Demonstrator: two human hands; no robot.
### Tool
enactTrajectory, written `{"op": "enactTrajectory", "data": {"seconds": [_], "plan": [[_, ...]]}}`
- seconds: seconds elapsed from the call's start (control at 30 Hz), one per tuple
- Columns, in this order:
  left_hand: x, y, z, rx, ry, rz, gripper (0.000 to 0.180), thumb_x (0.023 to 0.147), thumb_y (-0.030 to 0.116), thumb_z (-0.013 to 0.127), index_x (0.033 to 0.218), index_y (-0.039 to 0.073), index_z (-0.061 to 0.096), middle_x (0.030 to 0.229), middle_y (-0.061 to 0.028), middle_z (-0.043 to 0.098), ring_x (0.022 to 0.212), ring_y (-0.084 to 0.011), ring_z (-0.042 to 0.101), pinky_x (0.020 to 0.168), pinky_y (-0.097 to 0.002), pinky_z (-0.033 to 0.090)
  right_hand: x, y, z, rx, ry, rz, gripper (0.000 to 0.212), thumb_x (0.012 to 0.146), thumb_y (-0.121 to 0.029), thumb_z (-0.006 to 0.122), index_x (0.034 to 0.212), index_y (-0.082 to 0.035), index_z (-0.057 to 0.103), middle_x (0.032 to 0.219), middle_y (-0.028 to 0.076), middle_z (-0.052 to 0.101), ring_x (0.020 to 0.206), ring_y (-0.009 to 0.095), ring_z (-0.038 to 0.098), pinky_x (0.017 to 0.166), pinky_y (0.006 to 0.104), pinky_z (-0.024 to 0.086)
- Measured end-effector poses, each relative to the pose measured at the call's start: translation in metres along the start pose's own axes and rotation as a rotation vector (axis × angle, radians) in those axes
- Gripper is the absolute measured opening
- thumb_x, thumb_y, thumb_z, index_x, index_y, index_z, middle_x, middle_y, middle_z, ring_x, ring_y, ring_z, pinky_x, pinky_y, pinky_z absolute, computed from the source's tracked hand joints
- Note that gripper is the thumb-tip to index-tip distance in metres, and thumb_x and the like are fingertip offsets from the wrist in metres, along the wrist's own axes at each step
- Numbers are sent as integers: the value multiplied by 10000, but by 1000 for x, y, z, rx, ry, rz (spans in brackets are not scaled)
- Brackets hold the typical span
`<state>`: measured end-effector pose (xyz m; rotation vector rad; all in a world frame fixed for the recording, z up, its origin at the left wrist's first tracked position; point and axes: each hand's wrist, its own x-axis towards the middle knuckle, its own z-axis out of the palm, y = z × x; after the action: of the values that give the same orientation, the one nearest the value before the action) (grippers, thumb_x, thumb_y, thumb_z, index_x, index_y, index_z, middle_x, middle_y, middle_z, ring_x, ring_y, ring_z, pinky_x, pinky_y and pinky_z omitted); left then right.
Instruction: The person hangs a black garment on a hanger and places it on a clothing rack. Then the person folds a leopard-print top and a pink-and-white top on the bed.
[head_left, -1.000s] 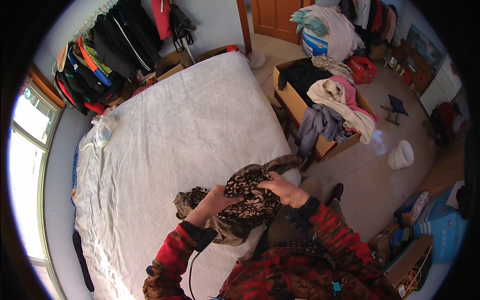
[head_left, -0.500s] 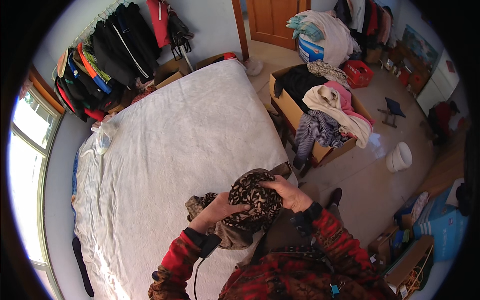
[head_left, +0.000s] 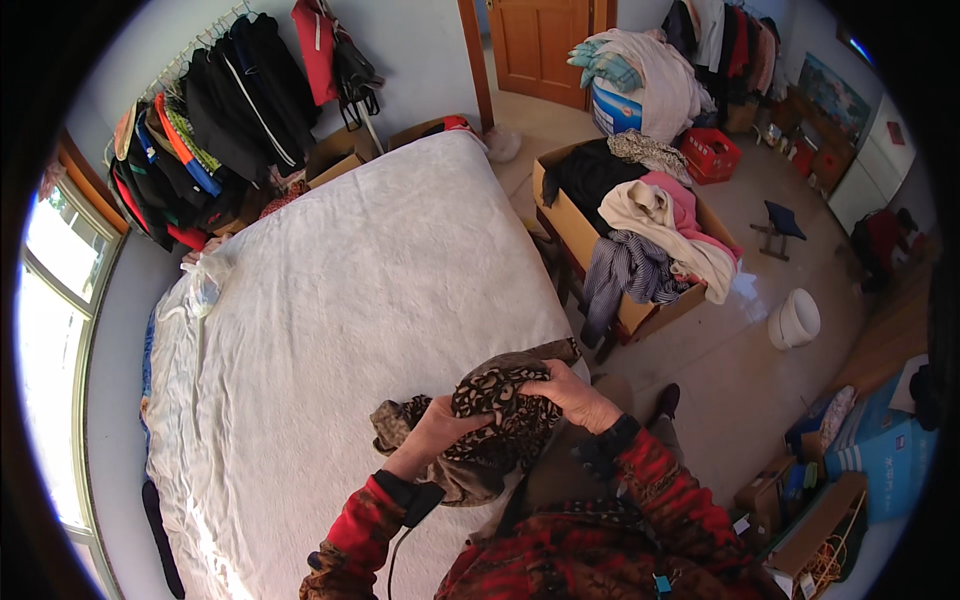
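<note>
A brown and black leopard-print piece of clothing [head_left: 500, 395] is bunched up at the near edge of the bed. My left hand [head_left: 438, 430] is closed on its left side, the thumb lying across the patterned cloth. On the opposite side my right hand [head_left: 578, 397] grips the upper right edge, fingers pressed together on the fabric. Plainer brown parts of the same cloth hang below and spread to both sides, partly resting on the white bed cover [head_left: 380, 270]. The fingertips beneath the cloth are hidden.
To the right of the bed stands a cardboard box [head_left: 655, 325] heaped with clothes. A white bucket [head_left: 795, 320] and a folding stool [head_left: 778, 228] are on the floor. Jackets [head_left: 235, 95] hang along the far left wall. Blue boxes [head_left: 885, 465] stack at the lower right.
The patterned cloth between my hands has changed from a rounded bundle to a looser, folded shape. My right hand has shifted slightly downward; both hands keep their hold.
</note>
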<state>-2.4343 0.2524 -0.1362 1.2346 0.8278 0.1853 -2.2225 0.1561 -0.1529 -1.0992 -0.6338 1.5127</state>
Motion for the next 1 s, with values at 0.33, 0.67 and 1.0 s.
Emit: {"op": "enactTrajectory", "data": {"seconds": [0.33, 0.67, 1.0], "plan": [[7, 0, 0, -782, -2, -196, 293, 902, 151, 543, 1127, -27, 600, 1048, -110, 678, 933, -204, 653, 816, -328, 540, 2, 10, 4, -540, 3, -197, 368, 860, -182, 689, 1151, 31, 615, 995, 50, 681, 874, 103, 582, 816, 277, 468], [6, 3, 12, 75, -70, 25, 259, 850, 133, 703, 1072, 8, 655, 1000, -41, 688, 854, -109, 644, 741, -264, 537, -3, 8, 2, 295, 88, 100, 282, 896, -187, 629, 1085, 23, 624, 995, 99, 681, 844, 182, 672, 692, 314, 570], [9, -1, 9, -774, -126, -144, 377, 913, 253, 598, 1204, 14, 569, 1155, -111, 644, 1034, -238, 626, 925, -390, 509, -2, 14, 1, -291, 82, -159, 281, 849, -132, 672, 1070, 39, 645, 986, 75, 684, 914, 160, 641, 790, 287, 508]]}}
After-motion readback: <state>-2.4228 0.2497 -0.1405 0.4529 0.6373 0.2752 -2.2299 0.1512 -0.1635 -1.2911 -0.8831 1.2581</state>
